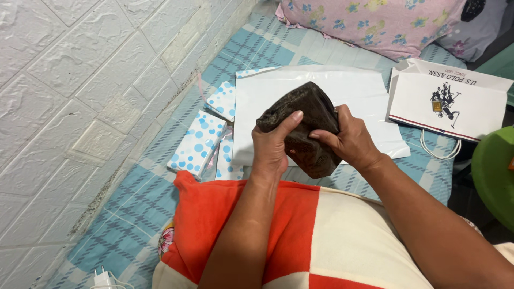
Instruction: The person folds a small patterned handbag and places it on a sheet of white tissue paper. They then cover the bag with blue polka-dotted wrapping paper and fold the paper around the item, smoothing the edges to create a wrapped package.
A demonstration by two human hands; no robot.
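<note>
A dark brown folded cloth (310, 109) is held up in the middle of the view, above a bed. My left hand (273, 147) grips its left lower side, thumb pressed on top. My right hand (350, 140) clasps its right side, fingers wrapped round the edge. Beneath the cloth lies a flat white plastic bag (369, 91) on the blue checked bedsheet (134, 198). An orange and cream pillow (321, 241) sits under my forearms.
Several white boxes with blue dots (197, 143) lie left of the bag, by the white brick-pattern wall (69, 96). A white paper shopping bag (450, 104) lies at right, a pink floral pillow (375, 21) at the back, a green round object (495, 171) at far right, and a white charger (103, 279) at the bottom left.
</note>
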